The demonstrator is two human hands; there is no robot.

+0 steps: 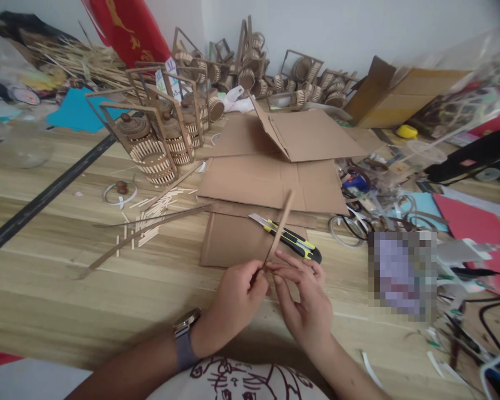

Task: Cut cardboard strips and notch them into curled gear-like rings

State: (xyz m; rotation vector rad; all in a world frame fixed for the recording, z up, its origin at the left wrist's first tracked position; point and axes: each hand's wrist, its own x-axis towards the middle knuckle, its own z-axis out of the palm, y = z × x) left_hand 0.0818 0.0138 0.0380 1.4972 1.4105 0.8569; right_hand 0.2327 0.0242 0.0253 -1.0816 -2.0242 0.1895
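A thin brown wooden strip (281,225) slants up and away from my hands above the cardboard. Its lower end is pinched between the thumb and fingers of my left hand (239,291), which has a watch on the wrist. My right hand (304,300) meets it there, thumb and fingertips drawn together at the same end; the exact grip of these fingers is partly hidden. Just beyond lies a yellow and black utility knife (294,243), blade out, on the cardboard sheets (229,239). The raised strip crosses in front of the knife.
Small slatted baskets with tall handles (154,161) stand at the back left. Short pale sticks (150,222) and long curved strips (125,236) lie left of the cardboard. A long black bar (50,189) crosses the table's left. Clutter, including red paper (470,216), covers the right.
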